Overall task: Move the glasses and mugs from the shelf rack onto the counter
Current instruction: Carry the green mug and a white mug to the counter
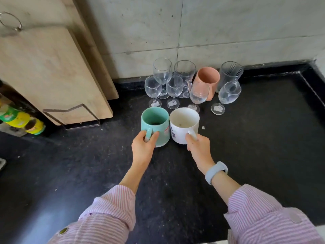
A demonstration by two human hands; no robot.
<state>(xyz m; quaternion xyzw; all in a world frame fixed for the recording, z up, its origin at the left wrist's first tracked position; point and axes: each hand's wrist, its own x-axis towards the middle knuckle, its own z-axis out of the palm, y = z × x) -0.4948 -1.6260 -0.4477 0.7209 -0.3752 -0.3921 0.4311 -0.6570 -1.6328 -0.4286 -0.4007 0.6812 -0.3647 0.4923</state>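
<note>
At centre frame, the left hand [143, 147] grips the handle of a green mug [154, 125], and the right hand [197, 147] grips the handle of a white mug [183, 125]. Both mugs stand upright, touching side by side on the black counter [263, 147]. Behind them, near the wall, stand five wine glasses [174, 90], two tall glasses [184, 74] and a pink mug [208, 80]. A cutting board [52, 76] leans at upper left.

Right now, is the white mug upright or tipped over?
Upright. The white mug has its open mouth facing up, beside the green mug; the right hand grips its handle.
</note>
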